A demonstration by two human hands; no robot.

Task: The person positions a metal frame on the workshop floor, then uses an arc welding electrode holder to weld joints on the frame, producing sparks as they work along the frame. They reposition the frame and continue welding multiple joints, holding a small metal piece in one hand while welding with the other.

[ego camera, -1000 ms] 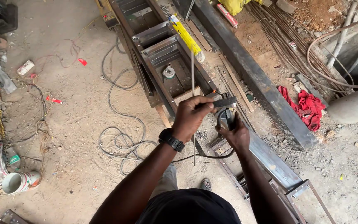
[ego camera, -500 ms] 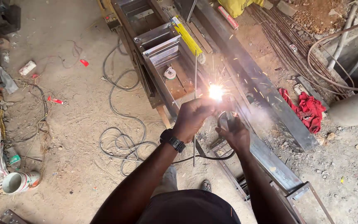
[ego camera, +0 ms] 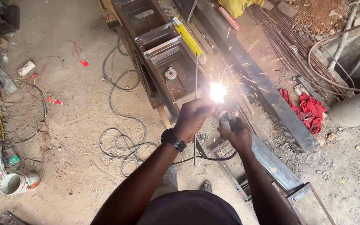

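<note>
Sparks (ego camera: 246, 77) fly from the arc (ego camera: 218, 92) on the steel frame (ego camera: 163, 54). My left hand (ego camera: 194, 118) grips a thin rod (ego camera: 196, 83); my right hand (ego camera: 237, 133), just beside the arc, clenches the electrode holder (ego camera: 225, 121) — bare skin could burn, I judge, and the cable (ego camera: 121, 137) near the frame might scorch.

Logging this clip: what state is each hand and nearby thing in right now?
left hand: closed around a thin metal rod, rod upright
right hand: gripping a dark tool with black cable
weld arc: lit, throwing sparks
red rag: crumpled on the ground
</note>
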